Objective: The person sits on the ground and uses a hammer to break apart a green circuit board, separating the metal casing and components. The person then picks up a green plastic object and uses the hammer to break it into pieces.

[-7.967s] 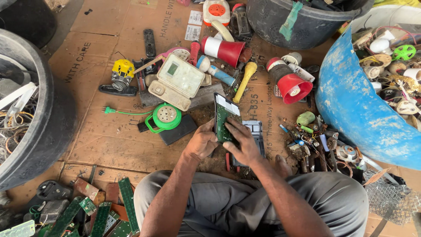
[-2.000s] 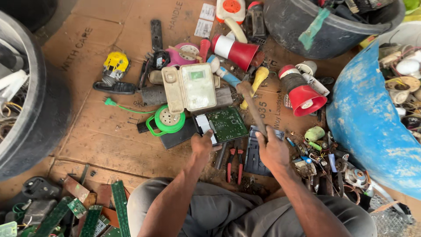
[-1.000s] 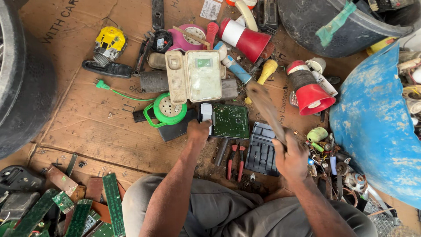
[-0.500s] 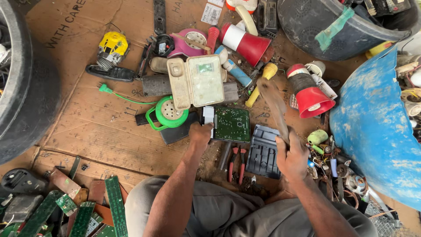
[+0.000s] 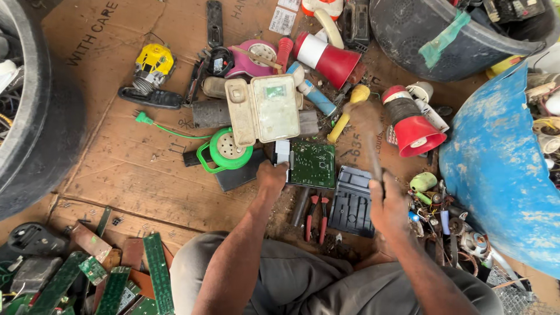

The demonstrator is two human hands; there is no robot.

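Observation:
A green circuit board (image 5: 313, 164) lies flat on the cardboard in front of my knees. My left hand (image 5: 273, 175) grips its left edge, beside a small white part fixed to the board. My right hand (image 5: 388, 204) is closed round the handle of a hammer (image 5: 373, 154). The hammer's head is a brown blur up by the yellow-handled screwdriver (image 5: 347, 114), right of and above the board.
Red-handled pliers (image 5: 315, 216) and a dark grey plastic casing (image 5: 352, 201) lie just below the board. A beige phone casing (image 5: 262, 111), green round device (image 5: 228, 150), red megaphones (image 5: 411, 125), blue drum (image 5: 496, 169), black tub (image 5: 431, 35), tyre (image 5: 29, 116) and loose circuit boards (image 5: 111, 286) surround me.
Eight seconds ago both hands held the board up. It now lies on the cardboard under my left hand, and my right hand has picked up the hammer, which is blurred with motion.

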